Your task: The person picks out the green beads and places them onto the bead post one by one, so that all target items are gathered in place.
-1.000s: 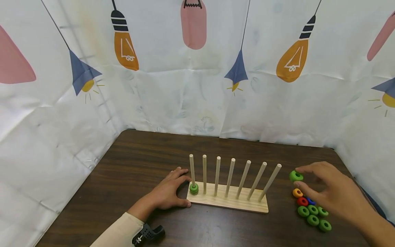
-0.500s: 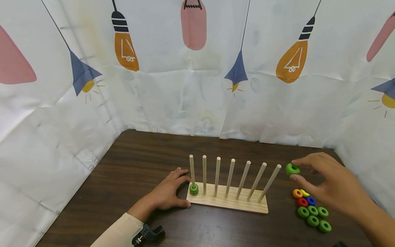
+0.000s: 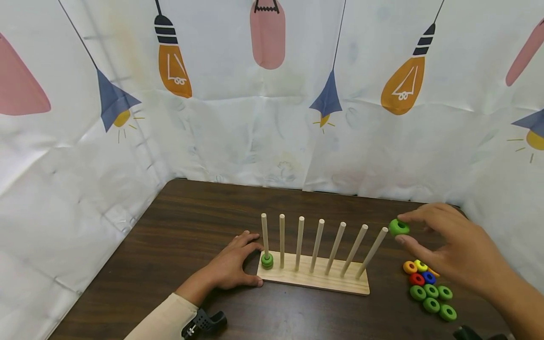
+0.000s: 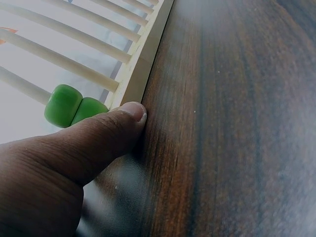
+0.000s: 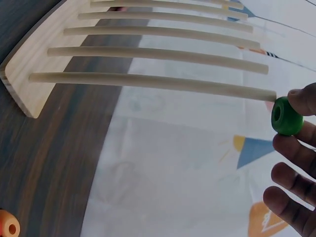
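A wooden peg board (image 3: 314, 275) with a row of several upright pegs stands on the table. Two green beads (image 3: 267, 261) are stacked at the bottom of its leftmost peg. My left hand (image 3: 229, 264) holds the board's left end, thumb at the front edge and fingers at the back; the left wrist view shows the thumb (image 4: 108, 128) against the base. My right hand (image 3: 450, 241) pinches a green bead (image 3: 398, 227) between thumb and forefinger. That bead is in the air beside the top of the rightmost peg (image 5: 148, 81), its hole showing in the right wrist view.
Right of the board lie loose beads: several green ones (image 3: 431, 305), a red bead (image 3: 417, 279), a blue bead (image 3: 428, 277), a yellow bead (image 3: 420, 265) and an orange bead (image 3: 410, 267). A printed curtain (image 3: 263, 141) hangs behind the dark wooden table (image 3: 204, 203).
My right hand has risen and moved left with the green bead, from over the loose beads to the rightmost peg's tip. The left hand and the board stay where they were.
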The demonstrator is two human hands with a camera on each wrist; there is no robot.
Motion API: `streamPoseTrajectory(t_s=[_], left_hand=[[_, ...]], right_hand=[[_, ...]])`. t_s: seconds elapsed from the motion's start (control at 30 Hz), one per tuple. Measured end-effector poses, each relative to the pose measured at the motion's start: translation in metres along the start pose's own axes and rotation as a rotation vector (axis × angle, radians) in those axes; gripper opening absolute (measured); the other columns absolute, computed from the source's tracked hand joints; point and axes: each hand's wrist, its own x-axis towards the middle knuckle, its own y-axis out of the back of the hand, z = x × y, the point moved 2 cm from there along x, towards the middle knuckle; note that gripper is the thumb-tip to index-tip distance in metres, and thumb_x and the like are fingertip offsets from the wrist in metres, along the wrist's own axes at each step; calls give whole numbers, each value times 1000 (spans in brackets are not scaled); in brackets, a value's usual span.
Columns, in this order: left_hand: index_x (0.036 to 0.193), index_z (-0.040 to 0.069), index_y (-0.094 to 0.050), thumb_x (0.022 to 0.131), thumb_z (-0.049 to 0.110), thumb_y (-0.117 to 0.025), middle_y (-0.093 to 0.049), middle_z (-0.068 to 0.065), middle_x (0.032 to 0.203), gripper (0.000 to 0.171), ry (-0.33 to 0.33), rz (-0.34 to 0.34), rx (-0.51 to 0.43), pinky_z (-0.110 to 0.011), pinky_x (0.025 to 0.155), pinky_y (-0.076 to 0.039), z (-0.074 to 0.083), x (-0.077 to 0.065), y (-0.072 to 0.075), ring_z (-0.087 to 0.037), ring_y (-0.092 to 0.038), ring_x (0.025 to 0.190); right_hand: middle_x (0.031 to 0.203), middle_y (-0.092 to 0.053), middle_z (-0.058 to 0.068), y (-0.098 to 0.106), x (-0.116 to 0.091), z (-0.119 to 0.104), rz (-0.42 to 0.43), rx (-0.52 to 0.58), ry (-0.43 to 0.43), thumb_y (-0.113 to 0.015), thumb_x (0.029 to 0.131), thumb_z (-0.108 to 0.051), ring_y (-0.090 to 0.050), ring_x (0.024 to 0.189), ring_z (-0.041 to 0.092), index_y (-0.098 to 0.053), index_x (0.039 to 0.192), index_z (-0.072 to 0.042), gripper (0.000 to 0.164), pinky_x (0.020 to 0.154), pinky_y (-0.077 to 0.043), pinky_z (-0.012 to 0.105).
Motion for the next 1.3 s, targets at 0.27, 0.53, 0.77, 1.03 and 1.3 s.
streamPoseTrajectory(t_s=[0.27,0.53,0.77,1.03,1.3], left_hand=[[134,27,-61,77,55,-87,-33,-7,163,69,12,-6,5,-68,114,-26,-1,1,0,-38,-16,154],[133,27,-61,76,57,-86,-33,-8,163,70,11,-6,-3,-70,114,-24,-1,1,1,-39,-15,154],[133,27,-61,76,57,-87,-33,-8,163,69,13,-6,-4,-70,114,-24,0,1,1,-39,-15,154],[131,27,-61,76,56,-87,-33,-9,162,68,2,-1,0,-69,115,-23,-1,2,0,-40,-16,154],[131,27,-62,75,56,-87,-34,-9,162,68,8,-1,0,-69,115,-23,1,1,1,-40,-16,153]], right_hand=[[108,-68,-14,0,5,-3,-14,6,-10,-53,97,-66,-55,94,1,-73,112,-20,53,78,-45,13],[107,-68,-18,-2,14,-9,-16,29,-3,-51,97,-66,-57,98,1,-73,109,-22,51,78,-46,11],[108,-68,-17,-5,19,-14,-19,47,32,-52,98,-65,-57,97,2,-73,110,-22,49,76,-46,12],[108,-69,-16,-9,24,-17,-25,54,43,-50,99,-64,-58,98,2,-73,110,-22,49,75,-46,13],[112,-67,-18,-11,28,-22,-67,47,13,-85,84,-30,-58,102,1,-72,114,-24,33,77,-47,12]])
